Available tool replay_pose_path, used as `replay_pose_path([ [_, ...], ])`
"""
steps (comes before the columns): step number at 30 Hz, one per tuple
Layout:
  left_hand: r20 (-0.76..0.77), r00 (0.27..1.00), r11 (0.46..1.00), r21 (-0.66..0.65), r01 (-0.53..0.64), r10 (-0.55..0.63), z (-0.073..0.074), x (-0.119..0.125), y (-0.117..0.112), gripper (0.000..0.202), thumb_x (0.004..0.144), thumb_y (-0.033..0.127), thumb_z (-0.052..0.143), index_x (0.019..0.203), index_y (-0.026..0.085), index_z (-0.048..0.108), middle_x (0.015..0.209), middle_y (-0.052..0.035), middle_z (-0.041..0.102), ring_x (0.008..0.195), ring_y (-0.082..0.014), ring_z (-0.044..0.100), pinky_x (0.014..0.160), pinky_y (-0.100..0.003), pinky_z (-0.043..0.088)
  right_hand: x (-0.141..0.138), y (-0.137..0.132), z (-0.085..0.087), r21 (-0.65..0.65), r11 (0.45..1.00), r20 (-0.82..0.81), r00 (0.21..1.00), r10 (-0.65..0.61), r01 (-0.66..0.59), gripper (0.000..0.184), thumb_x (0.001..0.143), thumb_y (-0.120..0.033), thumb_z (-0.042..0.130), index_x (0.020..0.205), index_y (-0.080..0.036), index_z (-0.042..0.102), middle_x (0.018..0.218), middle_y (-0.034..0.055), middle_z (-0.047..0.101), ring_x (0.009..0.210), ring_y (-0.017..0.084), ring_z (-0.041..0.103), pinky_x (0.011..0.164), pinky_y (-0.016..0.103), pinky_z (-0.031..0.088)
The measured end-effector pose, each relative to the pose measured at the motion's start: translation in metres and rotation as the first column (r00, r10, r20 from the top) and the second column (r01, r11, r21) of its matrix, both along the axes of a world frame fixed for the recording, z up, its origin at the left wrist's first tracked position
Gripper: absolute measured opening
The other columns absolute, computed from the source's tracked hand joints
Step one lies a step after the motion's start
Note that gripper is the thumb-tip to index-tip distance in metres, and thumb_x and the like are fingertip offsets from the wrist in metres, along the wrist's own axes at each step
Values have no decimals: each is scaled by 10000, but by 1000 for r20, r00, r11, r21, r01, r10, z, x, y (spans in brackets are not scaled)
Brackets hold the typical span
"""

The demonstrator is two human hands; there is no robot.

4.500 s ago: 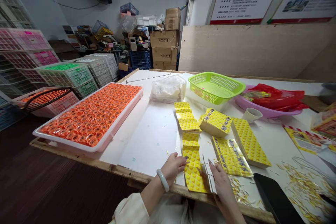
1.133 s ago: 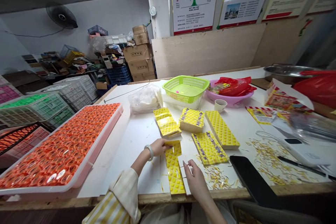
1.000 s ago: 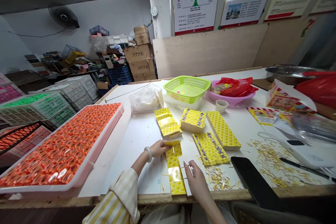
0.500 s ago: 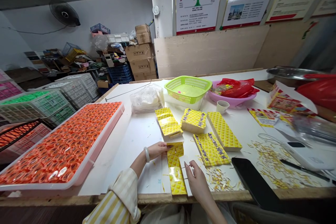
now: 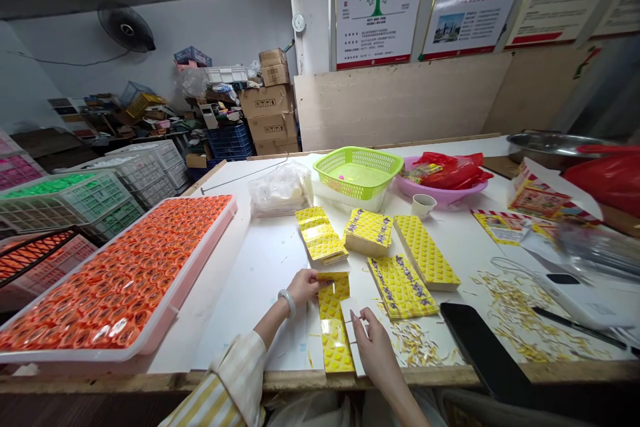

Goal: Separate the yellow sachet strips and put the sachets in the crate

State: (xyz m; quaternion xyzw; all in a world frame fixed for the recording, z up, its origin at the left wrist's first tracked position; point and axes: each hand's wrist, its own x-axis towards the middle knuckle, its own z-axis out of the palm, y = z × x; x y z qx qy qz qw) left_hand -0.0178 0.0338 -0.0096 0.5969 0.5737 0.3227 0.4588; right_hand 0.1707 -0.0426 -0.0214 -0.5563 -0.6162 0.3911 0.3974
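"Where is the yellow card (image 5: 335, 327), and what are your fingers doing?"

"At the near edge of the tabletop (image 5: 475, 243). Your left hand (image 5: 303, 287) pinches its far left corner; your right hand (image 5: 373, 343) has fingers curled over the white card (image 5: 352, 343) beside it, grip unclear."

"How will it handle?"

"Probably light, fairly stiff and slippery, given the shine. Hold its edges."

"Any writing?"

"Dark lettering on the stacked cards (image 5: 370, 230) and tree poster (image 5: 381, 7), too small to read."
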Motion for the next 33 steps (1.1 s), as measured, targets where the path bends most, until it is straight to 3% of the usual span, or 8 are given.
replay_pose_path([
  [5, -232, 922, 909, 357, -215, 309, 6, -13, -12, 311, 765, 478, 611, 814, 188, 509, 805, -44, 580, 738, -213, 579, 700, -371, 473, 0, -1, 0, -7, 1000, -10, 1000, -7, 7, 366, 831, -568, 374, 678, -237, 393, 574, -40, 439, 523, 145, 413, 506, 248, 321],
  [9, -324, 912, 836, 547, -36, 252, 7, -22, -35, 225, 880, 414, 478, 832, 197, 511, 942, -105, 571, 931, -240, 543, 904, -453, 398, 1, 0, -1, -20, 1000, -22, 1000, -4, 3, 379, 829, -584, 374, 679, -236, 393, 569, -40, 437, 525, 146, 425, 502, 248, 327],
  [13, -449, 893, 786, 544, 294, -24, 0, -16, -44, 302, 799, 491, 604, 923, 216, 598, 996, -85, 610, 994, -230, 544, 954, -388, 393, 3, 0, 0, -43, 999, -28, 999, 26, -27, 392, 827, -599, 386, 693, -231, 402, 584, -38, 449, 525, 140, 427, 502, 245, 332],
  [18, -612, 791, 829, 434, 353, -17, -12, -5, -18, 872, 600, 697, 676, 1266, 170, 478, 1226, -154, 473, 1149, -338, 403, 979, -504, 327, 6, -4, 1, -97, 992, -60, 995, 79, -85, 416, 808, -632, 410, 704, -230, 411, 562, -54, 393, 487, 120, 363, 449, 234, 297],
  [22, -555, 832, 857, 424, 294, -11, -20, 1, -1, 489, 693, 554, 703, 1021, 195, 645, 1047, -87, 541, 988, -259, 483, 862, -399, 402, 14, 1, 3, -177, 979, -107, 991, 84, -102, 439, 782, -670, 422, 751, -231, 419, 522, -85, 286, 440, 106, 277, 419, 233, 246],
  [25, -504, 863, 857, 433, 281, -29, -26, 10, 1, 173, 810, 350, 658, 833, 182, 692, 904, -56, 574, 857, -186, 524, 764, -301, 418, 22, 18, 11, -75, 997, 81, 997, -5, 11, 416, 811, -642, 392, 797, -230, 441, 515, -77, 314, 438, 123, 312, 437, 246, 266],
  [29, -460, 886, 845, 447, 293, -64, -29, 26, -4, 130, 821, 289, 653, 772, 178, 698, 832, -38, 590, 799, -160, 536, 736, -274, 414, 26, 51, 19, 132, 991, 436, 898, -55, -3, 363, 862, -548, 304, 834, -222, 462, 613, 16, 523, 519, 181, 479, 507, 277, 317],
  [33, -452, 890, 846, 451, 285, -59, -28, 33, -7, 143, 820, 297, 650, 751, 181, 696, 832, -44, 595, 801, -173, 537, 735, -294, 406, 22, 66, 14, 105, 992, 596, 803, -7, -70, 310, 858, -497, 297, 790, -230, 439, 581, 29, 533, 476, 195, 483, 478, 278, 242],
])
